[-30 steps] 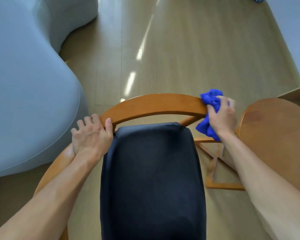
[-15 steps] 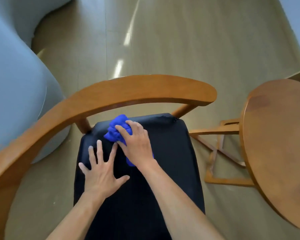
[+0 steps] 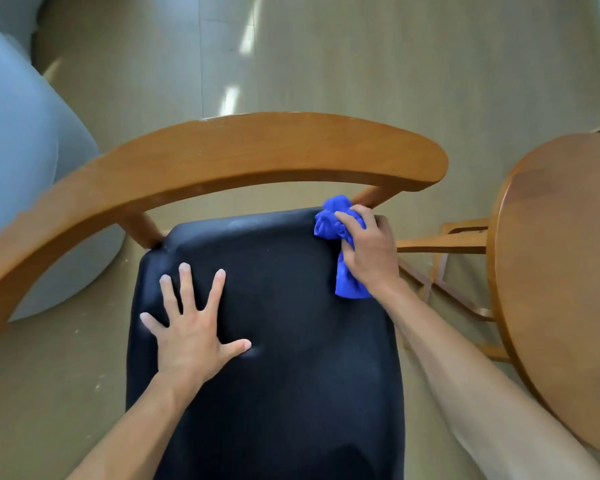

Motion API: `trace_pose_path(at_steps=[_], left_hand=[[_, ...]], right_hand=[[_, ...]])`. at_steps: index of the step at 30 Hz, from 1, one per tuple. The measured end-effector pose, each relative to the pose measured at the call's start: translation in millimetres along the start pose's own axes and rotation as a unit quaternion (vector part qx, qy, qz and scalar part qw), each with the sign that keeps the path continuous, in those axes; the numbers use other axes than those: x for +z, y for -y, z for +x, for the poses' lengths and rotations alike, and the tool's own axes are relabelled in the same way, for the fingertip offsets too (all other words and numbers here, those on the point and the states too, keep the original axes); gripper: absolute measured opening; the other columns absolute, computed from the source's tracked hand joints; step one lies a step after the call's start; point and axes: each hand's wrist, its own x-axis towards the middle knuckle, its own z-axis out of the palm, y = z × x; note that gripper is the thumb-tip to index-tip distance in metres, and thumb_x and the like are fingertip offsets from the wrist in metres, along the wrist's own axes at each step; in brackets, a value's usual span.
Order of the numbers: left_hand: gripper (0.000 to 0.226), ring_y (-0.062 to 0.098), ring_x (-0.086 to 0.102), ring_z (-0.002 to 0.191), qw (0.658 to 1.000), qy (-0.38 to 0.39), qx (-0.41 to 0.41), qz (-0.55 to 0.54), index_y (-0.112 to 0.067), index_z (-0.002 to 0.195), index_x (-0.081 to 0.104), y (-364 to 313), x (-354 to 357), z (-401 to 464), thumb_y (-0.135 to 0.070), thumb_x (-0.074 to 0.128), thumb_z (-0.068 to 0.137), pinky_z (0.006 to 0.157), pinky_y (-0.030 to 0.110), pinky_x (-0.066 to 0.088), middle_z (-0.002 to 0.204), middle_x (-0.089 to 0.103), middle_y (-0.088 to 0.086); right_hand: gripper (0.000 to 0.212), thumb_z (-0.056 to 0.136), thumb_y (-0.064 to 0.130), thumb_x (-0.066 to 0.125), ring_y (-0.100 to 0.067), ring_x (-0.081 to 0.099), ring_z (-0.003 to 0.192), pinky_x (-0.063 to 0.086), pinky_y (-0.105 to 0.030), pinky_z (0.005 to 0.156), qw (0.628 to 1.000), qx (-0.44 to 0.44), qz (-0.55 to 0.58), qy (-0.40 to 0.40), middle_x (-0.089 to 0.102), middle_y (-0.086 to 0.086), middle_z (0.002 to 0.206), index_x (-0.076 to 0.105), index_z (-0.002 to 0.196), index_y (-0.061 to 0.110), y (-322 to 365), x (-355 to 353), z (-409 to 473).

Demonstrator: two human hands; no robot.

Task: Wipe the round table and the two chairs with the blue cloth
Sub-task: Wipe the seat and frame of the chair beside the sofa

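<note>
At the far right corner of the chair seat, the right hand bunches the blue cloth against the dark cushion, just below the post that carries the curved wooden backrest. Its grip is narrow, fingers curled round the wad, with a tail of cloth hanging out under the wrist. The left hand lies flat on the seat with fingers spread wide, holding nothing and bracing the chair. The step in hand looks like wiping the seat. To do it well, I would flatten the wad so more cloth meets the cushion, then draw it in overlapping passes from the back edge toward the front, working into the corner by the post. The bracing hand should shift aside so its patch is wiped too. The round tabletop stands close on the right.
</note>
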Motion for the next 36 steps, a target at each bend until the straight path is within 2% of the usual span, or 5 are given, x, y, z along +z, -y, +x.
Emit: trace_pose_path(at_steps=[11,17,22,31,36], left_hand=[[0.129,0.045,-0.031,0.137,0.999,-0.002,-0.004,0.042,-0.035,0.133,-0.043,-5,2,0,-0.084,0.054,0.065,0.103,0.071,0.023,0.144,-0.047,0.017],[0.127,0.045,-0.028,0.139,0.999,-0.009,0.003,0.049,-0.028,0.137,-0.038,-4,4,1,-0.083,0.051,0.066,0.101,0.073,0.023,0.149,-0.039,0.018],[0.127,0.039,-0.017,0.145,0.999,-0.014,-0.010,0.036,-0.021,0.154,-0.002,0,0,-8,-0.084,0.056,0.061,0.104,0.069,0.024,0.159,-0.017,0.016],[0.127,0.037,-0.011,0.145,0.994,-0.001,-0.100,-0.052,-0.036,0.147,-0.021,26,3,-34,-0.080,0.062,0.062,0.104,0.061,0.033,0.154,-0.031,0.006],[0.127,0.037,-0.011,0.145,0.993,0.009,-0.083,-0.085,-0.037,0.148,-0.020,26,4,-34,-0.073,0.068,0.063,0.099,0.059,0.041,0.153,-0.034,0.004]], right_hand=[[0.026,0.087,0.016,0.049,-0.030,0.058,0.098,0.038,-0.028,0.077,0.907,0.398,0.130,-0.052,0.062,-0.009,0.112,0.061,0.110,0.017,-13,-1,-33],[0.035,0.077,0.006,0.062,-0.037,0.054,0.091,0.045,-0.041,0.082,0.993,0.015,0.104,-0.048,0.059,-0.015,0.121,0.067,0.111,0.012,157,47,-38],[0.038,0.065,-0.004,0.063,-0.037,0.057,0.078,0.050,-0.041,0.068,0.960,-0.271,0.069,0.034,0.065,-0.015,0.114,0.073,0.098,0.012,149,38,-23],[0.040,0.086,0.009,0.057,-0.035,0.049,0.113,0.039,-0.038,0.095,0.954,0.262,0.104,-0.104,0.047,-0.010,0.134,0.058,0.125,0.017,20,10,-33],[0.040,0.082,0.009,0.060,-0.037,0.050,0.099,0.042,-0.042,0.087,0.993,0.066,0.092,-0.035,0.049,-0.010,0.134,0.061,0.122,0.017,121,38,-27]])
